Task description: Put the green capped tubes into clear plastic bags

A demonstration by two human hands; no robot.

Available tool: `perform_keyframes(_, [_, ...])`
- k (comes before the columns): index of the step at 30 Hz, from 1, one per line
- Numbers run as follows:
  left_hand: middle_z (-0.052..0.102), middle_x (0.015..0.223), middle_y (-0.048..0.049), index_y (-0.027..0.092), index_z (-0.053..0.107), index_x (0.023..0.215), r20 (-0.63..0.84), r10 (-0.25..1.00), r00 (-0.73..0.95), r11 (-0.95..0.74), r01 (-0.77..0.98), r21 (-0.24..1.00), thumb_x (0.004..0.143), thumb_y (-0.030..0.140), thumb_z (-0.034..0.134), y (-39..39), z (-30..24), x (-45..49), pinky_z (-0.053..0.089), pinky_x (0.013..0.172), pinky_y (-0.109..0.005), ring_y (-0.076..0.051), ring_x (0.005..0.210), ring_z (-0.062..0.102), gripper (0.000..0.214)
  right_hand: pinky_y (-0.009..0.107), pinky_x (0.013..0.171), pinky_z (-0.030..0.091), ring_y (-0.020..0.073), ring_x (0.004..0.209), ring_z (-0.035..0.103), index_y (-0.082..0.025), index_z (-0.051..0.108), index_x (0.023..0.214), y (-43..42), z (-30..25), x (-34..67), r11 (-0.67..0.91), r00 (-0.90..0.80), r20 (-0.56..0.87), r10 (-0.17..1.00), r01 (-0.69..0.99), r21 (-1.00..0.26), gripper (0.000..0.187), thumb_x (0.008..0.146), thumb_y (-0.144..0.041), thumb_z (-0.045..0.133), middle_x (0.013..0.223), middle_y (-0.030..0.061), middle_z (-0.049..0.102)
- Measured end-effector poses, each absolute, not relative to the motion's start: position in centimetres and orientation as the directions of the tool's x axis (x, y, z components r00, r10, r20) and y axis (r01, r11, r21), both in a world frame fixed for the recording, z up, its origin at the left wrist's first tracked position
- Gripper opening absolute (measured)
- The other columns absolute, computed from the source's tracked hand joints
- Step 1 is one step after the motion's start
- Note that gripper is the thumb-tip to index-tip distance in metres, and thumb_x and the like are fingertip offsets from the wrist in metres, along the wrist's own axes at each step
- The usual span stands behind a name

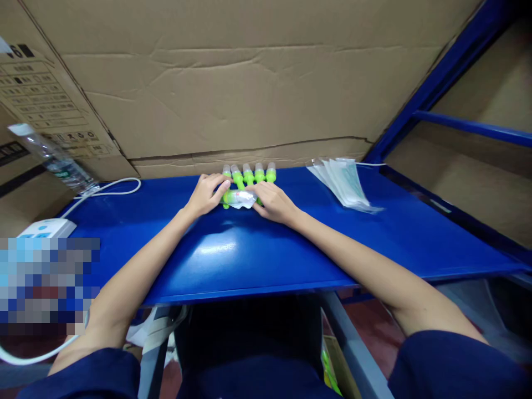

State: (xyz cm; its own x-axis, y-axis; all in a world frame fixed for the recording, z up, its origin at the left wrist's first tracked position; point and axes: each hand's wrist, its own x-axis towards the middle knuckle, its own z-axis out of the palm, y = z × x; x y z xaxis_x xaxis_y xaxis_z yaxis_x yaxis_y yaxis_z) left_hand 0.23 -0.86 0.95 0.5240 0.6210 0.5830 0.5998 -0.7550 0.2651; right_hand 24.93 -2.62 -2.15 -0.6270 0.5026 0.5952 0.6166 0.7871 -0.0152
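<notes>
Between my two hands lies a small bright green and clear item in a clear plastic wrapper (pixel 240 198). My left hand (pixel 209 194) has its fingers closed on the green end at the left. At the right end, my right hand (pixel 272 201) pinches the crinkled wrapper. Just behind the hands stands a row of several bright green pieces with clear caps (pixel 248 172), their lower parts partly hidden by my fingers. What exactly these green pieces are I cannot make out.
Flat white packets in clear plastic (pixel 343 183) lie on the blue table (pixel 257 266) to the right. A clear plastic bottle (pixel 62 166) leans at the far left, near a white power strip (pixel 47 228) with its cable. Cardboard (pixel 249 100) covers the back.
</notes>
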Motion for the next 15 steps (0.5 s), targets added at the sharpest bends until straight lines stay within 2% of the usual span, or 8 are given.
perform_keyframes(4, [0.079,0.102,-0.0086,0.016,0.074,0.099,0.444,0.706,0.552,-0.707,0.591,0.389,0.101,0.058,0.038,-0.2,1.2,-0.9,0.049,0.090,-0.032,-0.023,0.094,0.073,0.055,0.046,0.092,0.052,0.0327,0.112,0.065,-0.008,0.064,0.125,-2.6,-2.1,25.1,0.795,-0.638,0.600,0.482,0.606,0.006,0.033,0.098,-0.018,0.048,0.122,0.0219,0.069])
perform_keyframes(9, [0.079,0.099,-0.0073,0.016,0.074,0.094,0.407,0.722,0.560,-0.690,0.540,0.482,0.088,0.059,0.062,-0.3,1.6,-1.2,0.053,0.091,-0.032,-0.024,0.094,0.073,0.044,0.048,0.096,0.050,0.0315,0.122,0.061,-0.012,0.066,0.126,-2.3,-2.2,25.2,0.789,-0.612,0.653,0.446,0.614,0.036,0.031,0.098,-0.017,0.052,0.138,0.0215,0.060])
perform_keyframes(15, [0.071,0.092,-0.0068,0.014,0.065,0.099,0.364,0.743,0.561,-0.645,0.457,0.613,0.067,0.059,0.083,-0.7,1.9,-0.9,0.055,0.083,-0.032,-0.022,0.088,0.070,0.058,0.052,0.098,0.050,0.0316,0.126,0.059,-0.016,0.066,0.125,-2.7,-2.1,24.9,0.792,-0.613,0.650,0.449,0.609,0.027,0.030,0.100,-0.017,0.050,0.141,0.0204,0.058])
